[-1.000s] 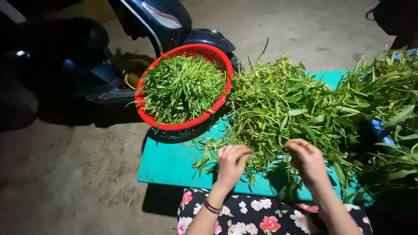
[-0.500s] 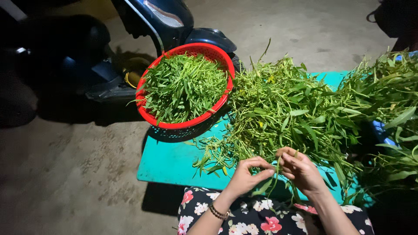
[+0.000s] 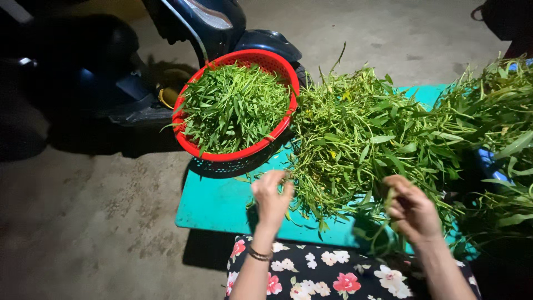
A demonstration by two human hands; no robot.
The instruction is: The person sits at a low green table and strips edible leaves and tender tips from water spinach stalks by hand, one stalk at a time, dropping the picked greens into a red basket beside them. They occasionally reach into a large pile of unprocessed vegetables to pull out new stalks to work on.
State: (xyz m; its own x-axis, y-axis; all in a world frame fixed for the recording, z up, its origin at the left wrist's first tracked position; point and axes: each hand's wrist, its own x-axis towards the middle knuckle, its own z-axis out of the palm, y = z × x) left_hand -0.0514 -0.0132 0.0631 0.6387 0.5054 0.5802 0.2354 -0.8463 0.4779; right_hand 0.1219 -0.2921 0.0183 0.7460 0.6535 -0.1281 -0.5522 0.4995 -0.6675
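My left hand (image 3: 271, 194) is lifted over the teal table (image 3: 214, 203), just below the red basket (image 3: 240, 157). Its fingers are pinched on a small sprig at the edge of the big pile of leafy green stems (image 3: 366, 139). My right hand (image 3: 412, 212) is curled around a few green stems at the near side of that pile. The basket is tilted toward me and filled with picked green leaves (image 3: 233, 105). A beaded bracelet (image 3: 259, 254) circles my left wrist.
A dark blue scooter (image 3: 222, 22) stands behind the basket on a concrete floor (image 3: 89, 222). More leafy stems (image 3: 499, 111) spread over the table's right end. A floral cloth (image 3: 322, 272) covers my lap at the table's near edge.
My hands were joined on one stem half a second ago and have since come apart. The left hand moved up and left toward the basket, while the right hand drew back to the right.
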